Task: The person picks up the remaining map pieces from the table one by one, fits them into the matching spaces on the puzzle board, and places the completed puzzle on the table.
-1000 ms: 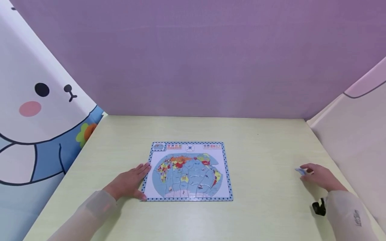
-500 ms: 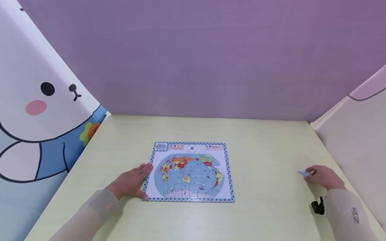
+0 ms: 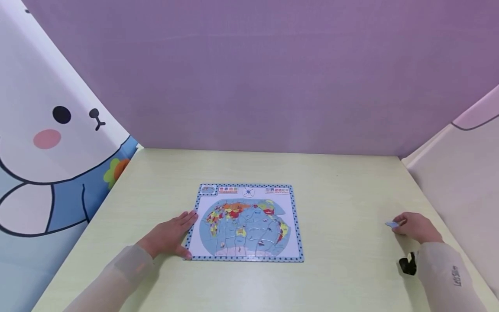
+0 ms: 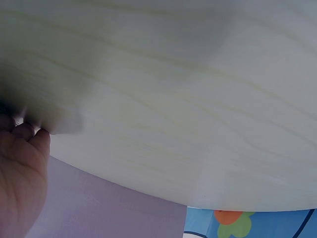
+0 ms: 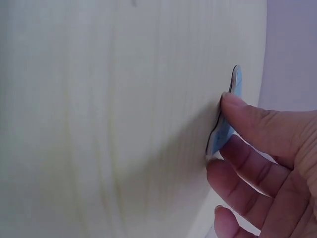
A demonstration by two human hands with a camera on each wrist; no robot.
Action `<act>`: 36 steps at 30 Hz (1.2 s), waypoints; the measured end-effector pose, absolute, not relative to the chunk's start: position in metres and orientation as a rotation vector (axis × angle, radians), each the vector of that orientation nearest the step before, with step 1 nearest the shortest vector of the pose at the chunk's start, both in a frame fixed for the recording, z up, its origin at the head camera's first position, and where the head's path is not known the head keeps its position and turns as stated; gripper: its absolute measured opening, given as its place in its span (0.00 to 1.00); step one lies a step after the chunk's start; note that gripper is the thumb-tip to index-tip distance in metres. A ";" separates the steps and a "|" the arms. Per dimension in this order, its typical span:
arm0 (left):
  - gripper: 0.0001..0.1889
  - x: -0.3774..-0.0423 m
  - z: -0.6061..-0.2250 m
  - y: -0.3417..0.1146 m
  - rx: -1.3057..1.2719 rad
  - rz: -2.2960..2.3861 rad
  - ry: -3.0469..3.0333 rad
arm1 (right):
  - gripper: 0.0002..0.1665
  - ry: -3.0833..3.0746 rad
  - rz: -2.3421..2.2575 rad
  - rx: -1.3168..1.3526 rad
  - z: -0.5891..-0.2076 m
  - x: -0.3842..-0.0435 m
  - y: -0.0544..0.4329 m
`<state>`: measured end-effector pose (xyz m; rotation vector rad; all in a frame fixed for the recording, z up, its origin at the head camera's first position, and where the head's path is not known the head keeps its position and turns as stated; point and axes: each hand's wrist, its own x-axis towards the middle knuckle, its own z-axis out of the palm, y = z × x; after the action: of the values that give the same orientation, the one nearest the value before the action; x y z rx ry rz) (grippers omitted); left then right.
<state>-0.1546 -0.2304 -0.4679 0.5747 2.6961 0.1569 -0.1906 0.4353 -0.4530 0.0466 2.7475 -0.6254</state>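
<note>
A world-map jigsaw puzzle (image 3: 253, 234) with a dotted blue border lies flat on the table; a white notch shows in the upper right of its oval map. My left hand (image 3: 171, 234) rests at the puzzle's left edge, fingers stretched along the border and thumb near the lower-left corner. Far to the right, my right hand (image 3: 417, 227) pinches a light-blue puzzle piece (image 5: 221, 133) between thumb and fingers. In the right wrist view the piece is seen nearly edge-on, close over the table. The left wrist view shows only part of the left hand (image 4: 25, 173), and the puzzle is hidden there.
The pale wood-grain table (image 3: 339, 186) ends at a purple backdrop (image 3: 269, 78). Side panels stand left and right, the left one printed with a white cartoon animal (image 3: 78, 156). A black wrist camera (image 3: 407, 263) hangs by the right sleeve.
The head view has shifted slightly, so the scene sits a little further right. My left hand stays at the puzzle's edge. My right hand still holds the piece, tilted slightly differently.
</note>
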 end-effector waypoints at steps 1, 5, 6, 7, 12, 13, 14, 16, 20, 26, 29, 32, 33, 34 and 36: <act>0.59 -0.155 -0.468 -0.230 0.572 0.155 2.696 | 0.23 2.749 -0.634 0.047 -0.453 -0.190 0.435; 0.59 -0.154 -0.468 -0.230 0.563 0.159 2.691 | 0.21 2.767 -0.647 0.024 -0.452 -0.189 0.433; 0.59 -0.154 -0.467 -0.230 0.562 0.159 2.690 | 0.21 2.770 -0.651 0.013 -0.452 -0.189 0.432; 0.59 -0.154 -0.467 -0.230 0.563 0.160 2.691 | 0.20 2.777 -0.656 0.004 -0.452 -0.188 0.432; 0.59 -0.154 -0.466 -0.229 0.567 0.154 2.692 | 0.16 2.792 -0.695 -0.031 -0.453 -0.187 0.429; 0.59 -0.154 -0.466 -0.229 0.568 0.155 2.692 | 0.16 2.788 -0.705 -0.029 -0.453 -0.187 0.429; 0.59 -0.154 -0.465 -0.229 0.567 0.156 2.691 | 0.15 2.780 -0.724 -0.025 -0.452 -0.187 0.428; 0.59 -0.154 -0.465 -0.229 0.563 0.154 2.689 | 0.15 2.769 -0.761 -0.023 -0.453 -0.187 0.426; 0.59 -0.154 -0.466 -0.229 0.564 0.151 2.691 | 0.15 2.746 -0.864 -0.027 -0.452 -0.186 0.421; 0.59 -0.155 -0.467 -0.230 0.574 0.146 2.689 | 0.15 2.740 -0.907 -0.035 -0.445 -0.185 0.412; 0.59 -0.154 -0.467 -0.230 0.581 0.150 2.689 | 0.15 2.754 -0.898 -0.052 -0.442 -0.185 0.407; 0.59 -0.154 -0.468 -0.231 0.591 0.154 2.694 | 0.15 2.770 -0.904 -0.070 -0.439 -0.184 0.401; 0.58 -0.154 -0.468 -0.231 0.593 0.156 2.695 | 0.15 2.773 -0.909 -0.074 -0.438 -0.184 0.398; 0.58 -0.154 -0.468 -0.231 0.598 0.154 2.697 | 0.15 2.773 -0.920 -0.079 -0.437 -0.184 0.396; 0.58 -0.154 -0.468 -0.231 0.603 0.157 2.699 | 0.15 2.772 -0.945 -0.091 -0.437 -0.183 0.392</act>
<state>-0.1541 -0.2311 -0.4679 0.6031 2.6986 0.1569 -0.1826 0.3915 -0.4369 -0.0911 2.7715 -0.9451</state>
